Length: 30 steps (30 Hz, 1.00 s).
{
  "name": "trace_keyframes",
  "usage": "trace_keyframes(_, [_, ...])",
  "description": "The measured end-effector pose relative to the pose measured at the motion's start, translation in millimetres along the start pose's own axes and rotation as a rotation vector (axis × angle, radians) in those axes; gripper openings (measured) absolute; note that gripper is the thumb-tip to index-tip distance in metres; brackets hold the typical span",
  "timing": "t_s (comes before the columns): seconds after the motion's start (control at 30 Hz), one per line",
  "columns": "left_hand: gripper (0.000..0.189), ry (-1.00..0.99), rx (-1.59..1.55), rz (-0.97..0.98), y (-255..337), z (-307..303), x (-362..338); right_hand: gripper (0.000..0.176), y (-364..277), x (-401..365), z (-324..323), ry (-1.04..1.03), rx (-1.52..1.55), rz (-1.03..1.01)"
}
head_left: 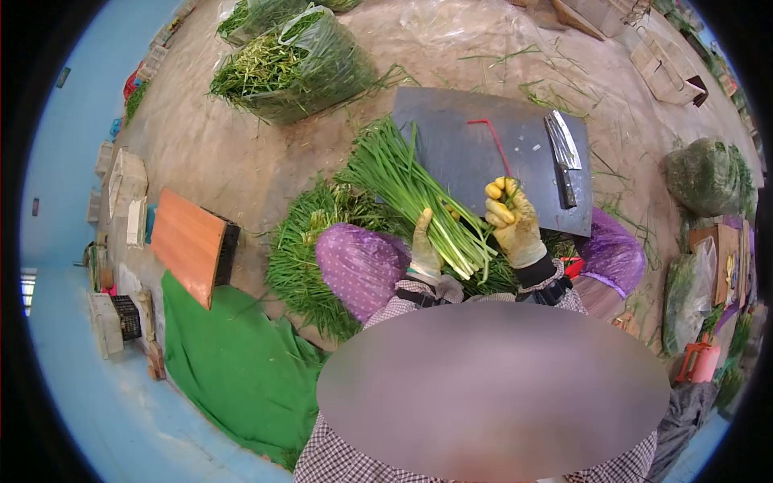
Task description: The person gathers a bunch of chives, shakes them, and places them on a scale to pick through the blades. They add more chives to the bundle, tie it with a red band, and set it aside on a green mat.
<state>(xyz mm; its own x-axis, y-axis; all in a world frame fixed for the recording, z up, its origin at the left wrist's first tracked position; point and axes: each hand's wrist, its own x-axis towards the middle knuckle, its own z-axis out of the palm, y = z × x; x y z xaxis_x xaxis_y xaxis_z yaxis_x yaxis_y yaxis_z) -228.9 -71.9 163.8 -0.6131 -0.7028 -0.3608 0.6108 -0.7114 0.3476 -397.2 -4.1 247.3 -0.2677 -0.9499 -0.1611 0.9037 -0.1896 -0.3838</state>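
My left hand (425, 248), in a pale work glove, is closed round a thick bunch of garlic chives (423, 189). Its thumb lies over the stalks and the other fingers are hidden beneath. The white stalk ends point down toward my lap, while the green leaves fan out to the upper left, over the board's edge. Just right of the stalks, my right hand (515, 225), gloved with yellowed fingertips, is curled shut. A thin red tie (498, 145) runs from its fingers across the dark grey board (451, 109). More loose chives (302, 262) are heaped by my left knee.
A cleaver (565, 157) lies on the board's right side. Stuffed bags of greens (310, 68) stand at the upper left. To the left are an orange-brown panel (187, 241) on a dark crate and a green cloth (233, 362). Another bag of greens (708, 177) stands right.
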Motion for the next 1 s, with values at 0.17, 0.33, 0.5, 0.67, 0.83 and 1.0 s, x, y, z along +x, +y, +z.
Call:
trace_keyframes(0.17, [0.051,-0.014,-0.008,0.061,-0.8,-2.4,2.2,0.038,9.3,10.3,-21.8,0.124,-1.171,-0.356])
trace_keyframes(0.33, [0.059,-0.091,-0.045,0.084,2.6,3.4,-1.2,0.069,15.2,-4.1,-42.3,0.172,-1.805,-0.168])
trace_keyframes(0.5, [0.066,-0.246,-0.082,0.101,12.6,23.1,-12.9,0.065,52.1,-14.9,-199.4,-0.161,-1.704,0.379])
trace_keyframes(0.67, [0.068,-0.286,0.038,0.006,11.6,14.9,-11.6,0.062,17.4,-63.0,-95.0,-0.355,-2.110,0.796])
trace_keyframes(0.83, [0.059,-0.202,0.104,-0.167,-2.5,-7.8,-1.9,0.037,-8.8,-5.0,-54.3,0.000,-2.036,-0.291])
trace_keyframes(1.0, [0.039,-0.129,0.164,-0.267,-14.6,-21.1,3.8,0.029,21.1,50.3,10.9,-0.152,-2.256,-0.415])
